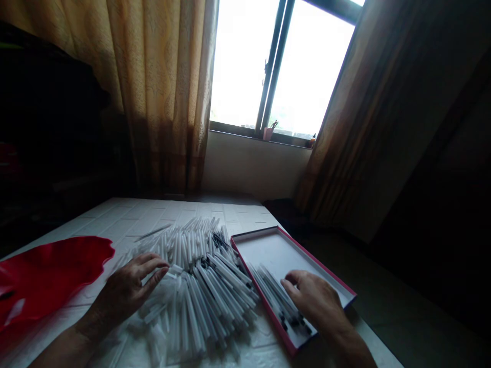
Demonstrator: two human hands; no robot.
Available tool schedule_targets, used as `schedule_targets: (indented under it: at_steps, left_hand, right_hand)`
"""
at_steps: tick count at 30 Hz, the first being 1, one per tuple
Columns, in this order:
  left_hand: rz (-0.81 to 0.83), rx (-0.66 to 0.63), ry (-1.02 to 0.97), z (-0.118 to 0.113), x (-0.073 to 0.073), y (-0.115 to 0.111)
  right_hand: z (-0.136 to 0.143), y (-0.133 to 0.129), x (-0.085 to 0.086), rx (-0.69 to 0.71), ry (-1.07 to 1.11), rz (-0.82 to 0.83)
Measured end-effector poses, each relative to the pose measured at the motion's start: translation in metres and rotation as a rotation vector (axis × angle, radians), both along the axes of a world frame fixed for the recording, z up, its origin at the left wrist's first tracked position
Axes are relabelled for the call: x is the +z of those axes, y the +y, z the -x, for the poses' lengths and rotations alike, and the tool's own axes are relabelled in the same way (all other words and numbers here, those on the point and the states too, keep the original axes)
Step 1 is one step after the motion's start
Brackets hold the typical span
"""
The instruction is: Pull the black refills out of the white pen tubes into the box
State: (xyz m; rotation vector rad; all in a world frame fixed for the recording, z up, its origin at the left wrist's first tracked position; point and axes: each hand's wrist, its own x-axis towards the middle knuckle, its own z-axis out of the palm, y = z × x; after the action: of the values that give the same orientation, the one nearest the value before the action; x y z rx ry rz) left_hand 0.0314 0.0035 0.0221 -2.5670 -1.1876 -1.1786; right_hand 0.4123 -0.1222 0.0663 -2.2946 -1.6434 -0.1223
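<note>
My left hand (136, 281) is over the left side of a heap of slim whitish pen-like sticks (207, 291). Its thumb and fingertips come together at a small clear plastic piece (175, 269). Some of the sticks have dark ends. On the right, my right hand (315, 297) hovers above a shallow box with a pink-red rim (264, 296), its fingers curled inward and the fingertips partly hidden. Beside that hand, inside the box, lies a row of similar dark-tipped sticks (274, 294). Whether the right fingers hold anything cannot be seen.
A red sheet-like item with a wavy edge (57, 271) lies at the left of the white brick-patterned table (126, 217). Behind stand a wall, tan curtains (164, 92) and a bright window. A pink cup (267, 134) with sticks is on the sill.
</note>
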Motion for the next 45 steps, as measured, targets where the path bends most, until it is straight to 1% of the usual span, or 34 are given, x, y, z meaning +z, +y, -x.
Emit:
schedule_targets:
  at_steps: [3, 5, 8, 11, 15, 18, 20, 21, 22, 24, 25, 27, 28, 30, 31, 33, 35, 36, 38, 40, 42, 45]
  left_hand:
    - [-0.010, -0.008, 0.002, -0.001, 0.002, -0.001]
    - [-0.016, -0.011, 0.004, -0.002, 0.002, -0.001]
    - [-0.026, -0.007, 0.001, -0.002, 0.001, 0.000]
    - [-0.034, -0.009, -0.001, -0.001, 0.000, -0.001]
    - [-0.041, -0.032, 0.008, -0.002, 0.004, -0.002]
    - [-0.045, -0.047, 0.011, -0.003, 0.006, -0.003]
    - [-0.051, -0.045, 0.005, -0.003, 0.005, -0.003]
    - [-0.060, -0.036, -0.005, -0.004, 0.005, -0.004]
    - [-0.077, -0.023, -0.019, -0.004, 0.004, -0.006]
    - [-0.130, -0.001, -0.041, -0.006, 0.002, -0.010]
    - [-0.154, 0.000, -0.047, -0.008, 0.002, -0.013]
    - [-0.181, -0.034, -0.040, -0.010, 0.001, -0.019]
    - [-0.187, -0.060, -0.032, -0.011, 0.002, -0.021]
    - [-0.204, -0.104, -0.026, -0.011, 0.002, -0.022]
    - [-0.217, -0.118, -0.026, -0.010, 0.002, -0.022]
    - [-0.215, -0.136, -0.031, -0.009, 0.003, -0.021]
    - [-0.157, -0.146, -0.045, -0.009, 0.005, -0.021]
    - [-0.114, -0.143, -0.057, -0.010, 0.006, -0.022]
    - [-0.038, -0.116, -0.087, -0.012, 0.008, -0.025]
    - [-0.012, -0.098, -0.098, -0.014, 0.009, -0.026]
    - [-0.021, -0.094, -0.092, -0.014, 0.009, -0.025]
    - [-0.070, -0.100, -0.082, -0.013, 0.007, -0.023]
  right_hand:
    - [-0.017, -0.011, -0.005, -0.050, 0.002, 0.142]
    - [-0.020, -0.017, -0.012, -0.047, 0.004, 0.175]
    - [-0.017, -0.020, -0.020, -0.020, 0.007, 0.134]
    - [-0.014, -0.020, -0.023, -0.028, 0.005, 0.125]
    - [-0.015, -0.019, -0.020, -0.053, -0.014, 0.162]
    - [-0.011, -0.016, -0.014, -0.053, -0.038, 0.075]
    - [0.001, -0.014, -0.009, -0.008, -0.014, -0.018]
    - [0.011, -0.013, -0.006, 0.043, 0.015, -0.072]
    - [0.024, -0.011, -0.004, 0.132, 0.060, -0.126]
    - [0.055, -0.008, -0.002, 0.380, 0.175, -0.206]
    - [0.072, -0.006, -0.002, 0.475, 0.239, -0.232]
    - [0.102, 0.002, -0.004, 0.624, 0.346, -0.258]
    - [0.114, 0.007, -0.004, 0.664, 0.392, -0.272]
    - [0.130, 0.020, -0.005, 0.654, 0.475, -0.315]
    - [0.134, 0.028, -0.004, 0.650, 0.562, -0.326]
    - [0.137, 0.045, -0.003, 0.650, 0.823, -0.338]
    - [0.138, 0.062, -0.003, 0.663, 1.067, -0.329]
    - [0.137, 0.070, -0.004, 0.668, 1.150, -0.321]
    - [0.136, 0.081, -0.008, 0.665, 1.234, -0.321]
    - [0.132, 0.088, -0.015, 0.632, 1.300, -0.347]
    - [0.127, 0.091, -0.023, 0.588, 1.332, -0.374]
    - [0.120, 0.091, -0.032, 0.555, 1.310, -0.371]
